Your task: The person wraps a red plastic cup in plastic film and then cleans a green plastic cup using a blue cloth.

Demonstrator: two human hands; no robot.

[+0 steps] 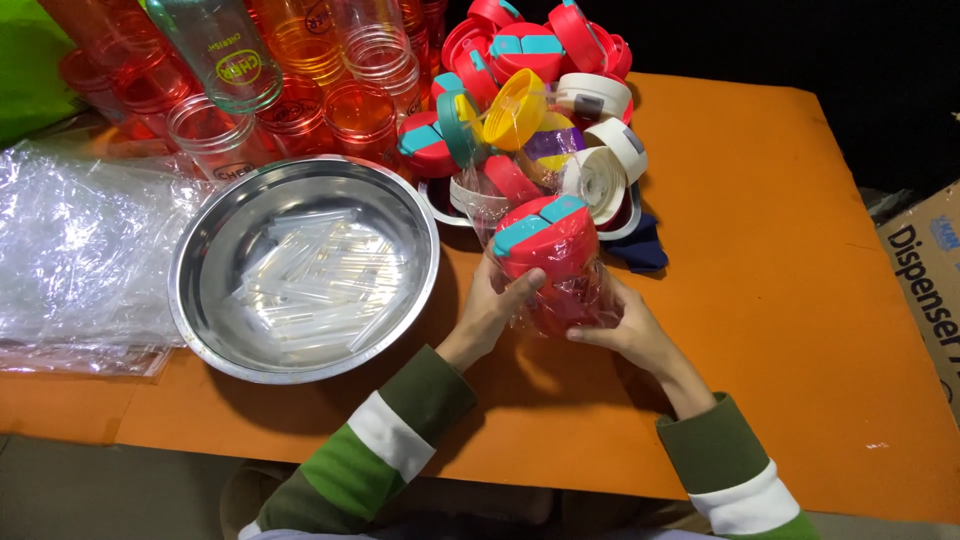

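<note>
**Between my two hands: a red bottle in a thin clear bag**

Between my fingers sits a red bottle (553,268) with a red and teal lid, and a clear plastic bag (590,290) is wrapped loosely round it. My left hand (490,310) curls round the left side, with the thumb pressed on the bottle just under the lid. My right hand (628,330) cups the lower right side, fingers bent and lying against the bag. Both hands are closed on it, and it is held just above the orange table (800,300), near the middle.

I think the bottle is light and hard, like an empty plastic cup. The bag looks thin, soft and crinkly, so I guess it can slide on the smooth bottle. The safest place to hold seems to be the wide middle of the bottle, with one hand on each side, not the bag alone.

Just to the left is a shiny metal bowl (200,300). In it lies a heap of clear plastic straws (315,285). Behind the bottle is a white tray (445,212) piled high with lids (520,95) in red, teal, yellow and white. A dark blue cloth (640,252) peeks out from under it.

Farther back on the left stand many orange and clear cups (300,90), open and with nothing in them that I can see. A pile of flat clear bags (80,250) lies at the far left. A cardboard box (925,290) sits at the right edge.
</note>
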